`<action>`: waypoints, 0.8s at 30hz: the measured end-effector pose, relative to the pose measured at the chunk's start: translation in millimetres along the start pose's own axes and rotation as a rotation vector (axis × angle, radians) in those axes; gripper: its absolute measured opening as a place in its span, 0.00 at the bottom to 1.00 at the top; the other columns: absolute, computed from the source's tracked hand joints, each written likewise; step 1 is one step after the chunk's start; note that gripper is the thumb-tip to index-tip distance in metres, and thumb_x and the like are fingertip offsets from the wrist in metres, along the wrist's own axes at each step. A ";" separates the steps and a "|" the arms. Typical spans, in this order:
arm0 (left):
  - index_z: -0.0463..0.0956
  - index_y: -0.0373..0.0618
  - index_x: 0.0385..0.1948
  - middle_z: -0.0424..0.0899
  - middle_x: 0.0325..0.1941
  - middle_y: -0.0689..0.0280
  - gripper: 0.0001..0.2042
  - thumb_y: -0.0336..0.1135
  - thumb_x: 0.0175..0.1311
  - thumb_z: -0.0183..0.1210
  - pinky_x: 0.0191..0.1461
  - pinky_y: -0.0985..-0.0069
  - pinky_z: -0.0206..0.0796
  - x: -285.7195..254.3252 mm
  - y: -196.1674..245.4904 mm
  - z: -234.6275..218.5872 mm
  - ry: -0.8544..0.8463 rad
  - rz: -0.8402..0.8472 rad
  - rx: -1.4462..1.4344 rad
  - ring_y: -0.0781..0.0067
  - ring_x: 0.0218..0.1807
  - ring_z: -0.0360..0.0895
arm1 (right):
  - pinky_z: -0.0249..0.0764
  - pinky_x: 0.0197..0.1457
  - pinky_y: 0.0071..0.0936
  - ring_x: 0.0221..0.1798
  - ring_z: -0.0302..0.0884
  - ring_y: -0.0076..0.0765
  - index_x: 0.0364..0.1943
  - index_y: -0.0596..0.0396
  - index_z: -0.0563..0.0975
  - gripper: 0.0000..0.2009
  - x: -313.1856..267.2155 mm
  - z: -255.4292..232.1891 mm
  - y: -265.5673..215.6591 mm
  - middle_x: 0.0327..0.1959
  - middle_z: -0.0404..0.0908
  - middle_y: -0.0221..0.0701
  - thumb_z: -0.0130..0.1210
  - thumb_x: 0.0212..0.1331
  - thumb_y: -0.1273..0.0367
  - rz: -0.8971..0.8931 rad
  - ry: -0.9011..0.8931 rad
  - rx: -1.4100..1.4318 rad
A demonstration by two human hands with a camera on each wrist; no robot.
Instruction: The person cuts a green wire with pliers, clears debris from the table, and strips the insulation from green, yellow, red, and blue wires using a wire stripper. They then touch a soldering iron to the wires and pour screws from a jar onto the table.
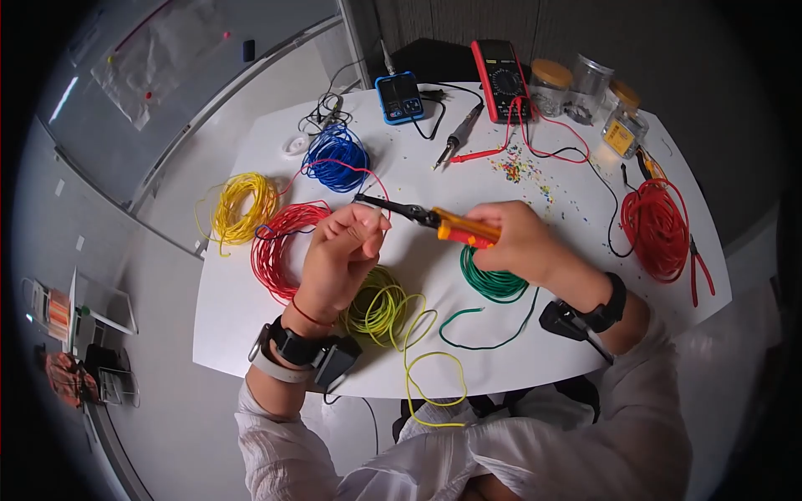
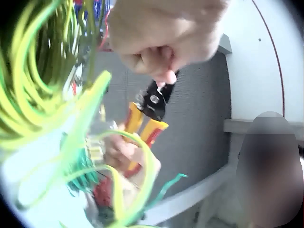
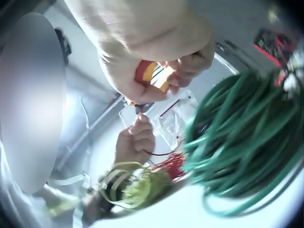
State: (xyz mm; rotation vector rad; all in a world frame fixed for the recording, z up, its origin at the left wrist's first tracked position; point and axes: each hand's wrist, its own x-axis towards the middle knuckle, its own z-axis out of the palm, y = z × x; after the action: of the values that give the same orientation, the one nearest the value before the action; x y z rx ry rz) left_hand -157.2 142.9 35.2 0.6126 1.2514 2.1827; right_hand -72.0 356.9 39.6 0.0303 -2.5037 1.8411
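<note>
My left hand [image 1: 338, 255] curls its fingers and pinches a thin red wire [image 1: 387, 188], which arcs back over the blue coil toward the red wire coil [image 1: 266, 259]. In my right hand [image 1: 522, 242] are wire strippers [image 1: 465, 231] with yellow and red handles. Their black head points left, close to the left fingertips; in the left wrist view the head of the strippers [image 2: 154, 99] overlaps those fingertips. The wire's tip is hidden there. Below the left hand lies a yellow-green wire coil [image 1: 380, 313], and under the right hand a green wire coil [image 1: 493, 280].
A blue coil [image 1: 336, 159] and a yellow coil [image 1: 242, 207] lie at left. Farther back are a small blue-cased device [image 1: 399, 98], a soldering iron [image 1: 458, 138], a red multimeter [image 1: 503, 82] and jars [image 1: 551, 88]. Insulation bits [image 1: 514, 169] are scattered; another red coil [image 1: 656, 230] lies right.
</note>
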 end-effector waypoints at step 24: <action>0.73 0.38 0.29 0.63 0.13 0.75 0.09 0.35 0.60 0.51 0.19 0.88 0.40 -1.6 5.5 1.7 -0.018 0.073 0.153 0.89 0.17 0.54 | 0.52 0.21 0.15 0.20 0.57 0.13 0.32 0.61 0.71 0.13 -7.3 3.4 -12.5 0.21 0.66 0.24 0.56 0.37 0.75 0.232 -0.238 0.366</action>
State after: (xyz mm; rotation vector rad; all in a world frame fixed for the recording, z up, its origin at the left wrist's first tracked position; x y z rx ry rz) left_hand -156.3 140.6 40.7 0.7485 1.4169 2.1488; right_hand -64.3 349.8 50.3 -0.0355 -2.3536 2.5077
